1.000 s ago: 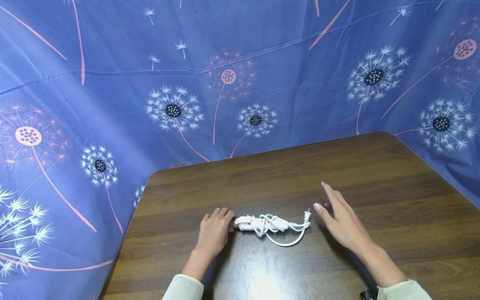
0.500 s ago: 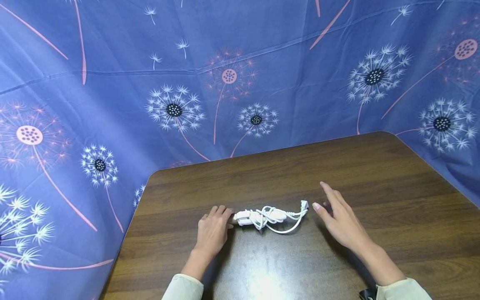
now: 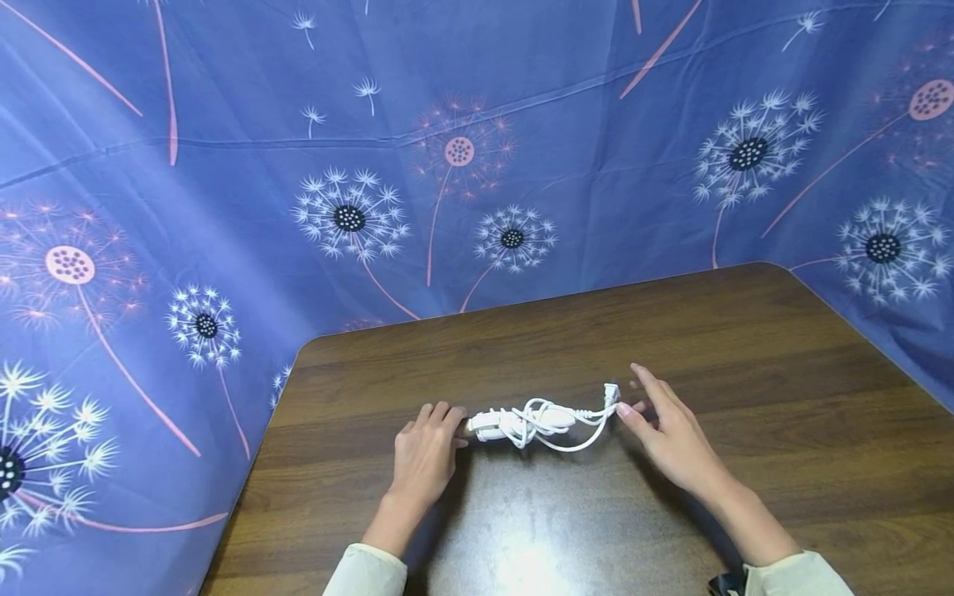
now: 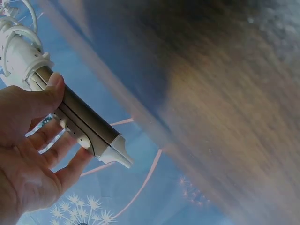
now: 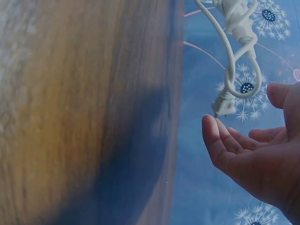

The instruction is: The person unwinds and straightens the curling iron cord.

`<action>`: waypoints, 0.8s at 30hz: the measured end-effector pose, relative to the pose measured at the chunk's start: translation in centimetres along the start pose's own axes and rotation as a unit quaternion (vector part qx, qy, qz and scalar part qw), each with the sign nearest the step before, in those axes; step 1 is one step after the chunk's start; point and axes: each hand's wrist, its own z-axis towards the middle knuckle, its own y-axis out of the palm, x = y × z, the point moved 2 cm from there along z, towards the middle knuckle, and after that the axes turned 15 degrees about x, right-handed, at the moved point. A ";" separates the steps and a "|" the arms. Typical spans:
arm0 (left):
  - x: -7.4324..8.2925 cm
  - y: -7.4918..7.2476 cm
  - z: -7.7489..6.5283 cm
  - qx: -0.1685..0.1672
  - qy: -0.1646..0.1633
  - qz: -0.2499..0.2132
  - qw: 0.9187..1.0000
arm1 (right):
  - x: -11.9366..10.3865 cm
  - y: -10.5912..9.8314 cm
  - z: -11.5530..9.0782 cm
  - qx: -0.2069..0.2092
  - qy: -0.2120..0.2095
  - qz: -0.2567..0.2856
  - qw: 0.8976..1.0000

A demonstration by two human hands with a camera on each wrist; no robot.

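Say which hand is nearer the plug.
Right: the right hand is beside the plug; the left hand grips the iron at the opposite end.

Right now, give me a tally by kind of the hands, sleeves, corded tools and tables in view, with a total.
Hands: 2 (left hand, right hand)
Sleeves: 2 (left sleeve, right sleeve)
Corded tools: 1 (white-and-brown corded tool, held in the left hand)
Tables: 1 (wood-grain table)
Total: 6
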 end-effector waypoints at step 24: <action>0.8 -0.6 0.9 0.016 -0.024 -0.012 0.999 | -0.5 1.1 0.5 0.012 0.031 0.066 0.997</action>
